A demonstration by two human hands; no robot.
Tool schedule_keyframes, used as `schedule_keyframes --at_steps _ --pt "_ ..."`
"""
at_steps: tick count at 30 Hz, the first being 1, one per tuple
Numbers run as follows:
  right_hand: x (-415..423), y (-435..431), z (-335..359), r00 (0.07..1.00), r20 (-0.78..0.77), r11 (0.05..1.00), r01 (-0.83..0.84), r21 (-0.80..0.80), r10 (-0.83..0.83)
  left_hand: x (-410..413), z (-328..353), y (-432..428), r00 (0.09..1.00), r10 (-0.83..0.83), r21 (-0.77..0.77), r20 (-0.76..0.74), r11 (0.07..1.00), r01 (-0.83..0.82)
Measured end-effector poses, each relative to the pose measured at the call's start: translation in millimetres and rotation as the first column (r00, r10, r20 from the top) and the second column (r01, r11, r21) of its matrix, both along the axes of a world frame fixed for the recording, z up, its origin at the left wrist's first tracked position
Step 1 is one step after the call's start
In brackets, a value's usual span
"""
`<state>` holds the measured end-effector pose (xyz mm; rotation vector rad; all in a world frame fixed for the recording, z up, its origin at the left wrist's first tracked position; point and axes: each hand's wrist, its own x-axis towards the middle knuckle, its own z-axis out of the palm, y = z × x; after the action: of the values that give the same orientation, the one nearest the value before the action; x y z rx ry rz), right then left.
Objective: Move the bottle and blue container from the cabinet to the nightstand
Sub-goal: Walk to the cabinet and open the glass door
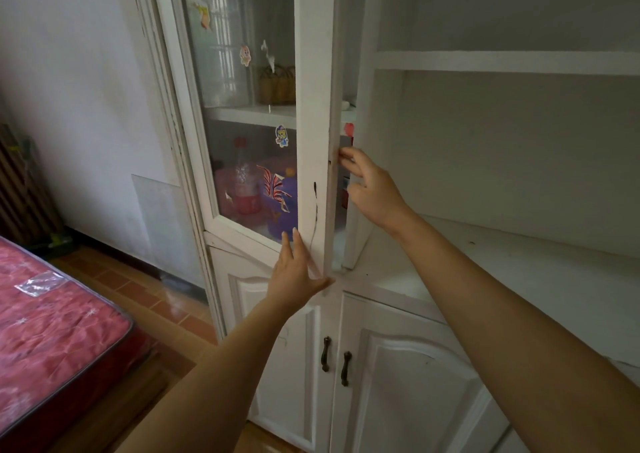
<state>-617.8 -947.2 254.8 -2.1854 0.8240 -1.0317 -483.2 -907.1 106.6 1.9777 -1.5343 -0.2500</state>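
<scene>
White cabinet [315, 72] glass shows blurred red-capped bottle [242, 179], bluish-purple container [282, 207]

door [313, 113] ajar: narrow gap | glass blocks bottle [242, 179], blue container [282, 210]

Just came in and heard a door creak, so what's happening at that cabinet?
A person is working the glass door of the white cabinet. The left hand lies flat against the door's bottom corner, and the right hand has its fingers at the door's free edge, which stands slightly ajar. Behind the glass, on the lower shelf, a bottle with a red cap and a blue container sit untouched. Neither hand holds anything yet.
</scene>
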Motion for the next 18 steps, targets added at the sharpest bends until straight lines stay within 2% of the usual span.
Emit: schedule_keyframes --at_steps 5,7,9,11,13,15,18 --pt "1.6 7.7 -0.7 1.000 0.000 1.000 -0.022 -0.013 0.022 -3.8 -7.6 4.7 0.997 0.072 -0.091 0.012 0.993 -0.070" --pt "2.2 11.3 -0.2 0.999 -0.007 0.999 -0.031 -0.022 0.031 2.6 -11.8 7.7 0.997 0.050 -0.100 -0.059 0.993 -0.056" --pt "2.6 14.7 0.5 0.999 -0.003 0.999 -0.038 -0.029 0.038 11.2 -16.7 13.1 0.971 0.007 -0.079 -0.241 0.997 -0.027" --pt "2.5 18.3 0.9 0.999 0.000 0.999 -0.044 -0.031 0.044 15.0 -20.1 23.6 0.843 -0.070 -0.098 -0.534 0.995 0.020" --pt "2.7 21.0 1.3 0.999 0.002 0.998 -0.050 -0.034 0.051 14.0 -25.1 32.6 0.673 -0.084 -0.102 -0.735 0.995 0.013" --pt "3.2 23.3 1.5 0.999 0.000 0.998 -0.053 -0.033 0.053 11.8 -29.8 34.9 0.507 0.029 0.008 -0.862 0.999 -0.043" --pt "3.9 26.5 1.6 0.998 -0.015 0.998 -0.057 -0.033 0.057 8.4 -26.5 32.4 0.300 0.124 0.099 -0.946 0.990 -0.097"
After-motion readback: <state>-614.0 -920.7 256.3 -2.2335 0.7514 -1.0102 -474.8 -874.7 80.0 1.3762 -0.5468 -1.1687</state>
